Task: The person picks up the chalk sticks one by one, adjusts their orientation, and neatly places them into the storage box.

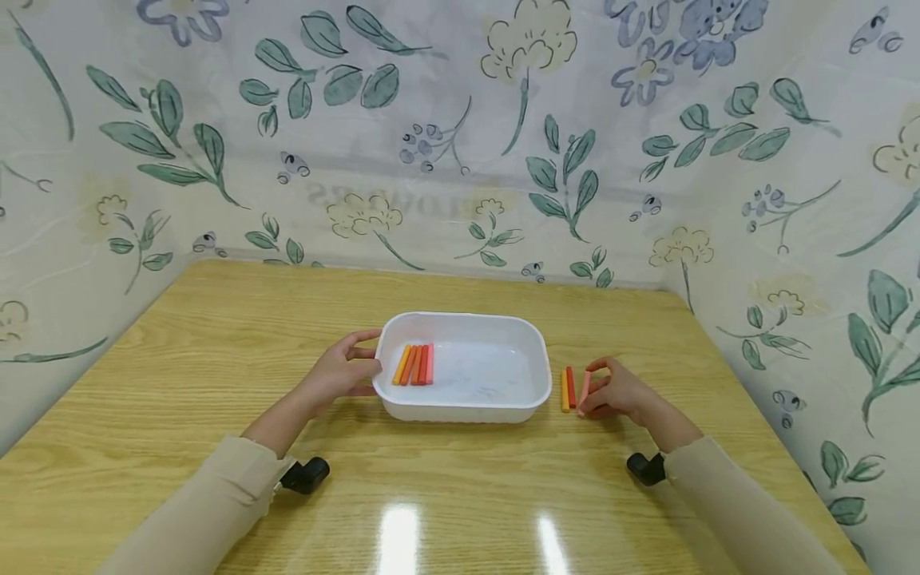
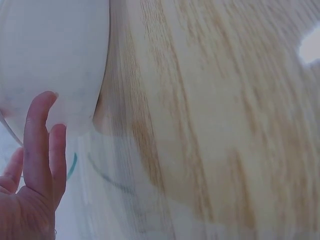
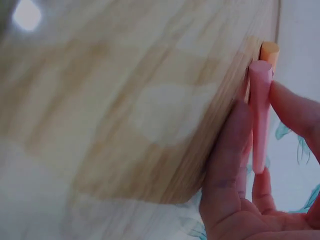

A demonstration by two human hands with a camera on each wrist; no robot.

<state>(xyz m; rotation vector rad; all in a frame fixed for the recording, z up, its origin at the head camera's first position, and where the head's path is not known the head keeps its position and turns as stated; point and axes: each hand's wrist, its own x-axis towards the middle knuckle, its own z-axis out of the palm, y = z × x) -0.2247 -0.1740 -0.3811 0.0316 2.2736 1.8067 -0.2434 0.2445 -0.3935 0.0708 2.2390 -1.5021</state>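
A white tray [image 1: 463, 411] sits mid-table with several chalk sticks side by side at its left end, from yellow [image 1: 401, 365] through orange and red to pink [image 1: 430, 365]. My left hand [image 1: 345, 369] holds its left end, thumb at the rim; in the left wrist view the fingers [image 2: 37, 145] lie against the outer wall. To the tray's right, my right hand [image 1: 614, 391] pinches a pink chalk stick [image 3: 260, 110] between thumb and fingers, the stick near upright in the right wrist view. Beside it lie a yellow-orange chalk stick [image 1: 565, 390] and a red one [image 1: 571, 386].
The wooden table [image 1: 460, 495] meets a flower-patterned cloth [image 1: 446, 144] at the back and right. Black wrist-worn devices [image 1: 307, 476] show at both sleeves. Bright light reflections lie on the front of the table.
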